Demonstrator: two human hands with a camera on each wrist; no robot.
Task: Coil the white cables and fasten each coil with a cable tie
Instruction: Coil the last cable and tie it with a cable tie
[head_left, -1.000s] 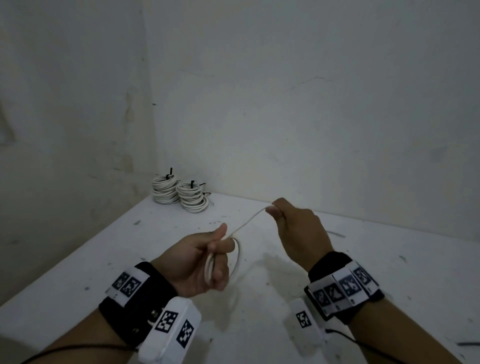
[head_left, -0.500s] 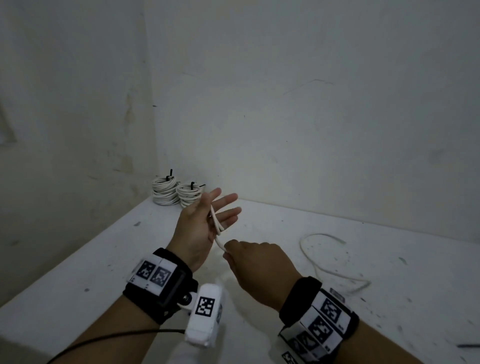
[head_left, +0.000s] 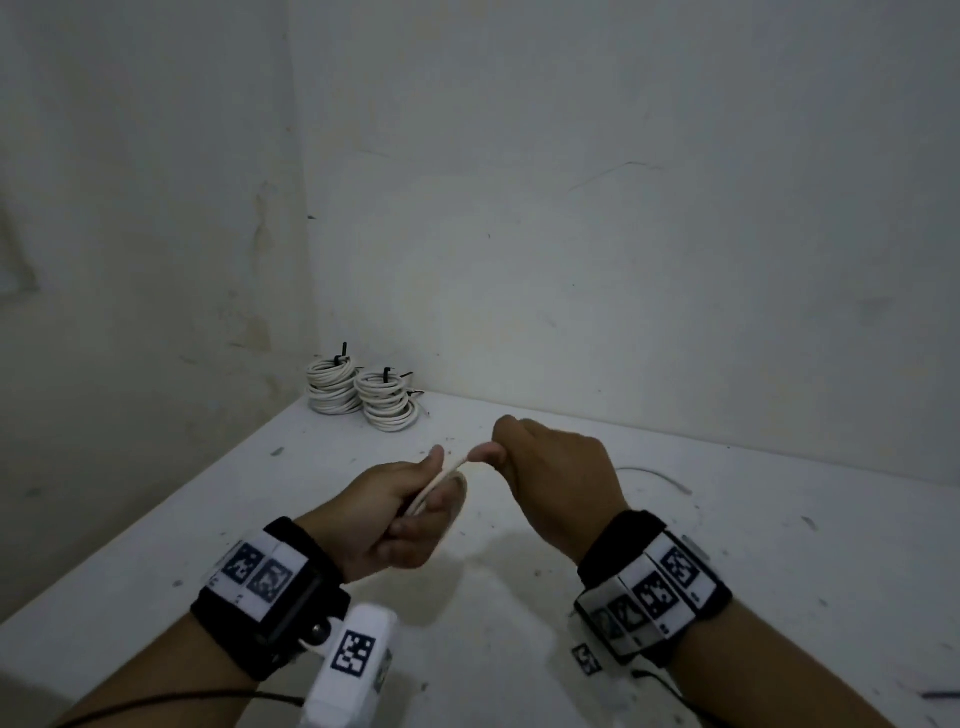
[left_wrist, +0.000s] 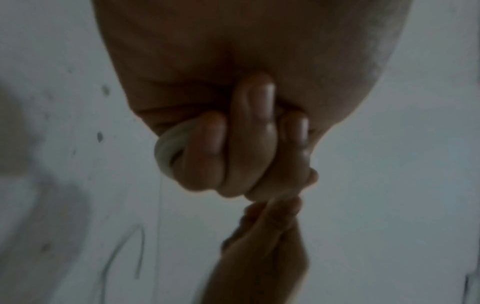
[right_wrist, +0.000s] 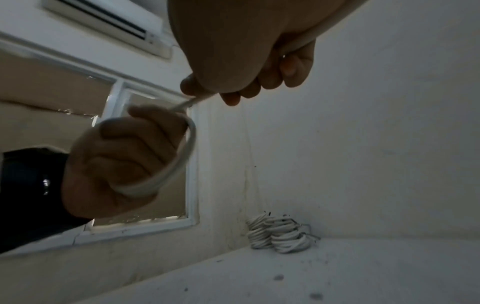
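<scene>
My left hand (head_left: 410, 512) grips a small coil of white cable (head_left: 441, 480) above the white table (head_left: 519, 649); its fingers (left_wrist: 233, 148) curl round the loops (left_wrist: 168, 148). My right hand (head_left: 550, 467) pinches the same cable just right of the coil, the strand (right_wrist: 192, 101) running from its fingers (right_wrist: 259, 82) to the loop (right_wrist: 182, 156) on the left hand (right_wrist: 124, 156). The loose tail of the cable (head_left: 654, 475) lies on the table behind my right hand. No cable tie shows in either hand.
Two stacks of coiled white cables with black ties (head_left: 363, 397) sit in the far left corner of the table (right_wrist: 280, 236). Walls stand behind and to the left. A window (right_wrist: 145, 144) and an air conditioner (right_wrist: 109, 22) show in the right wrist view.
The left hand, open with straight fingers half a second ago, has closed round the coil and dropped lower. The right hand has swung up and right, laying cable over the coil.
</scene>
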